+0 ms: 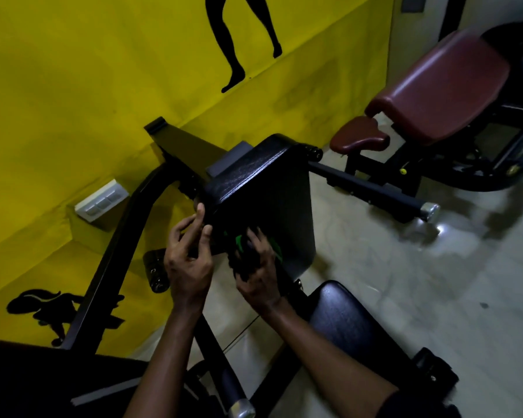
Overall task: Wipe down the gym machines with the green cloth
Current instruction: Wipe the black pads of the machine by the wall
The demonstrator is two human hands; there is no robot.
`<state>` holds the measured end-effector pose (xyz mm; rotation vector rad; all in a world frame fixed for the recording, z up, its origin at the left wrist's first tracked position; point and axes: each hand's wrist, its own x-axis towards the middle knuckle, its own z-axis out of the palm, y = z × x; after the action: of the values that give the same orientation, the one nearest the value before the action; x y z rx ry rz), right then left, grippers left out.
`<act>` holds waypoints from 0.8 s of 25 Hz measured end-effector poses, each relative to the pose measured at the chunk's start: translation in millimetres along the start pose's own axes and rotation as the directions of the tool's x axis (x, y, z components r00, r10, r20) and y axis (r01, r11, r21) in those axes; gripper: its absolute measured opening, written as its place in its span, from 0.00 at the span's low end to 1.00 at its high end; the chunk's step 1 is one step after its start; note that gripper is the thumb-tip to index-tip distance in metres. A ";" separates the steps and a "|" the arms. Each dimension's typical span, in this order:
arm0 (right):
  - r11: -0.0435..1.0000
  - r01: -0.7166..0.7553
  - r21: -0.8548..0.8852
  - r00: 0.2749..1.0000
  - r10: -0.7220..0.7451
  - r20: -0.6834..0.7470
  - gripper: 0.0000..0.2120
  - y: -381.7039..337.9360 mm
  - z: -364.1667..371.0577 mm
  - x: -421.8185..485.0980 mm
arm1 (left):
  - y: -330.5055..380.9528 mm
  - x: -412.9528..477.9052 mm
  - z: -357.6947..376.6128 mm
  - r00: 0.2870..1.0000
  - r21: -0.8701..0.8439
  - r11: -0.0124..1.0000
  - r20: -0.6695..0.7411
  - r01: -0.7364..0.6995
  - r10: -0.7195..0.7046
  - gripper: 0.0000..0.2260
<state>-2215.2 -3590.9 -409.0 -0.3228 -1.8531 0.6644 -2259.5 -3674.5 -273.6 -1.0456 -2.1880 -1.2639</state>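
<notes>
Mid-task — my right hand (258, 273) grips the green cloth (242, 241) against the black pad (263, 182), my left hand (187, 262) holds its edge; the maroon bench (435, 92) beyond awaits.

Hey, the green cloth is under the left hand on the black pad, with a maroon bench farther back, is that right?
Not quite. The head view shows the green cloth under the right hand, not the left hand, on the black pad. The maroon bench does stand farther back.
</notes>
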 end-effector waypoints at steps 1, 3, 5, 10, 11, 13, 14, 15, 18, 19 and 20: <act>1.000 -0.009 0.003 1.000 0.009 0.012 0.37 4.6 -1.1 -1.1 | 1.9 -2.4 0.9 1.000 0.039 0.999 -0.008 -0.005 0.006 0.19; 0.999 -0.053 -0.001 0.998 0.053 0.021 0.33 15.4 -7.5 1.1 | 7.9 -13.1 7.5 0.999 0.138 0.990 -0.034 0.003 0.002 0.22; 0.977 -0.207 0.058 0.978 0.208 -0.002 0.30 24.5 -13.8 8.6 | 10.6 -30.1 18.9 0.996 0.286 0.956 -0.048 -0.062 0.079 0.25; 0.745 -0.630 0.218 0.763 0.646 -0.003 0.29 37.4 -9.1 35.2 | -5.7 -54.0 26.6 0.860 0.504 0.721 0.441 -0.475 0.258 0.31; 0.701 -0.675 0.232 0.716 0.697 -0.024 0.29 42.4 -7.8 39.0 | -9.8 -53.3 24.3 0.833 0.511 0.700 0.505 -0.499 0.226 0.32; 0.626 -0.749 0.216 0.625 0.776 -0.083 0.27 52.3 -11.2 44.2 | -14.5 -51.5 22.0 0.796 0.522 0.675 0.582 -0.521 0.163 0.33; 0.589 -0.781 0.209 0.581 0.807 -0.103 0.26 56.3 -15.3 44.8 | -14.0 -51.3 21.5 0.789 0.530 0.670 0.600 -0.519 0.136 0.34; 0.564 -0.795 0.223 0.556 0.825 -0.104 0.25 58.2 -20.2 45.7 | -11.7 -51.2 20.9 0.791 0.538 0.670 0.600 -0.511 0.121 0.34; 0.577 -0.750 0.322 0.584 0.807 -0.086 0.24 56.8 -30.2 55.7 | 7.0 -38.8 24.9 0.807 0.547 0.666 0.573 -0.507 0.144 0.31; 0.616 -0.710 0.342 0.623 0.776 -0.103 0.24 56.0 -33.6 62.9 | 14.8 -31.3 29.9 0.810 0.550 0.660 0.566 -0.511 0.155 0.30; 0.673 -0.655 0.343 0.676 0.725 -0.130 0.23 55.6 -37.7 71.8 | 22.4 -23.1 35.4 0.811 0.552 0.656 0.563 -0.515 0.162 0.30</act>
<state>-2212.4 -3498.2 -376.5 -0.9250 -1.3212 1.3240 -2226.7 -3646.4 -294.2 -1.4262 -2.3034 0.0540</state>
